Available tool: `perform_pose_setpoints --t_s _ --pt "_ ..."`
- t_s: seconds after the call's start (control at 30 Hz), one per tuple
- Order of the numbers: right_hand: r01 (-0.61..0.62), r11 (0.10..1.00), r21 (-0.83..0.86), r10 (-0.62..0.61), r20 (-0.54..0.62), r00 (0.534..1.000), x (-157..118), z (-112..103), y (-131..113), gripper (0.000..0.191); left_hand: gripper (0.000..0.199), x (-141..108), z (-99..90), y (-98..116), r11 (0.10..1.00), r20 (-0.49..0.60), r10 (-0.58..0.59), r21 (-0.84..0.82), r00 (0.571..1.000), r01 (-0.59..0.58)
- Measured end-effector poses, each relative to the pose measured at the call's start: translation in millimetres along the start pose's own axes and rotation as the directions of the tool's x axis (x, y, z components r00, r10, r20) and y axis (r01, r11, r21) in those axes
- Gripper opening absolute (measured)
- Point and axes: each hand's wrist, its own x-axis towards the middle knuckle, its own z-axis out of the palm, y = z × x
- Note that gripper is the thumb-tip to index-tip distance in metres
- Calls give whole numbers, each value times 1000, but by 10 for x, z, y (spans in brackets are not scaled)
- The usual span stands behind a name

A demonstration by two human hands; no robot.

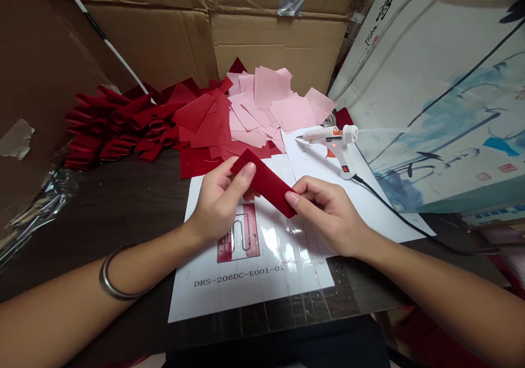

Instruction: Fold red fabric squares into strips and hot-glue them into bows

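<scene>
Nearest the camera, two bare forearms were extended over a dark table [123,209], and a metal bangle [117,272] was worn on the left forearm [53,308]. A dark red velvety strip [266,185] was held above a laminated template sheet [250,286], on which a red shape with a squiggled line and the code DRS-206DC-E001-01 had been printed. The upper end of the strip was pinched by the left hand [219,204], with the thumb pressed on its face, while the lower end was gripped between the thumb and curled fingers of the right hand [328,215]. Neither hand was spread. Whether the strip had been doubled over could not be told.

Beyond the hands, many cut pieces were left lying loose and overlapping: flat red squares [205,122] and pale pink squares [270,103]. To their left, a mass of folded red loops [110,127] had been piled, so a good number of pieces had already been shaped, while many flat ones remained. A white hot glue gun [328,138] was laid on a white sheet [361,193] to the right, and its black cord [397,215] was run off toward the right. Flattened cardboard [279,45] was stood behind the table, and a painted paper panel [443,111] was propped at the right.
</scene>
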Motion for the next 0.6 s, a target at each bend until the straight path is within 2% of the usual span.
perform_pose_setpoints --t_s 0.07,0.13,0.23,0.3,0.37,0.4,0.47,0.53,0.57,0.6 --pt "2 1000 -3 -2 7 1000 6 -2 10 30 27 -20 18 9 997 1 35 62 999 -35" --pt "5 1000 -22 -4 25 1000 8 -4 15 29 22 -18 21 -4 991 -51 89 106 995 -83" --pt "28 997 -72 -26 24 999 0 -5 15 27 19 113 -60 -38 985 -174 154 110 973 -136" --pt "52 992 -115 -51 10 999 -6 -4 10 26 21 317 -198 -28 989 -304 146 66 942 -132" --pt "66 987 -149 -66 3 998 -6 -2 6 25 20 590 -404 38 994 -440 89 -23 894 -110" --pt "68 985 -159 -69 4 998 -4 -2 5 25 17 734 -531 92 994 -512 91 -10 854 -112" --pt "73 983 -168 -73 7 997 3 -4 9 26 8 998 -822 223 981 -619 191 150 762 -125" --pt "79 982 -171 -79 6 997 10 -9 16 27 13 1193 -1152 350 946 -604 252 319 756 -61" --pt "83 981 -174 -84 5 996 12 -13 18 27 20 1261 -1325 401 891 -587 342 451 734 -54" --pt "84 980 -179 -85 4 996 13 -16 19 27 27 1314 -1497 440 809 -545 405 587 734 -11"
